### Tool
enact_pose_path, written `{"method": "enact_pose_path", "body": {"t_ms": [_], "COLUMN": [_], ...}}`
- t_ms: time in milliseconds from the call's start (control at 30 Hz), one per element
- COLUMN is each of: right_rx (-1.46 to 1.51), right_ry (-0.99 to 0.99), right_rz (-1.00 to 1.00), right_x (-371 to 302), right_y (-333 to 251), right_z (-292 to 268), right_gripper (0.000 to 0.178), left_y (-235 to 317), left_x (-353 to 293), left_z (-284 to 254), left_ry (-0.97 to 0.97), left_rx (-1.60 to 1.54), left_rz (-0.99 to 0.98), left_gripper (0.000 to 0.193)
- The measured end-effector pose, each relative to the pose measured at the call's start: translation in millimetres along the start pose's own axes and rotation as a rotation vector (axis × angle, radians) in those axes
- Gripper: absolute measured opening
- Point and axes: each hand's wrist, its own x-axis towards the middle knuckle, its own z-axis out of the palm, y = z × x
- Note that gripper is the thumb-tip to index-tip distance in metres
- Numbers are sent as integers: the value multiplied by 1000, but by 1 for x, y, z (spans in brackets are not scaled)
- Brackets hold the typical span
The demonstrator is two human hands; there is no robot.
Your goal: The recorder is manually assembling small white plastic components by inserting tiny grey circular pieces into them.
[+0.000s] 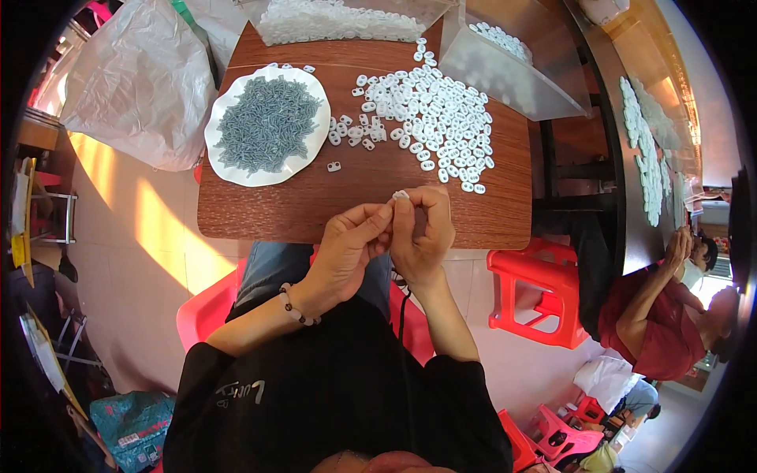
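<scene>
Over the near edge of the brown table (pixel 260 211), my two hands meet. My right hand (pixel 426 232) is closed, pinching a small white plastic piece (pixel 400 194) between thumb and index finger. My left hand (pixel 347 248) is closed too, its thumb and fingertips pressed together right beside that piece; whatever they grip is hidden. Beyond my hands spreads a pile of white oval two-hole plastic pieces (pixel 441 110). A single loose white two-hole piece (pixel 333 166) lies nearer. At the left, a scalloped white plate (pixel 225 169) holds a heap of small grey springs (pixel 268 122).
Translucent bins (pixel 512 79) of white pieces stand along the table's far side. A large pale plastic bag (pixel 138 87) is at the left. Right of the table are a red stool (pixel 536 296) and a person in a dark red shirt (pixel 654 331) at another table (pixel 643 244).
</scene>
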Motion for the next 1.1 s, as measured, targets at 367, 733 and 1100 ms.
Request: {"method": "enact_pose_path", "body": {"t_ms": [367,733,1100], "right_rx": [335,380,345], "right_ry": [-452,-424,-431], "right_rz": [608,674,660], "right_x": [7,7,7], "right_y": [-18,-22,-23], "right_z": [-24,-19,-19], "right_gripper": [4,8,8], "left_y": [38,54,48], "left_x": [1,-2,0], "left_z": [-22,-24,-24], "left_ry": [-88,-145,-121], "left_rx": [918,1131,1133], "left_rz": [479,430,526], "left_gripper": [16,11,6]}}
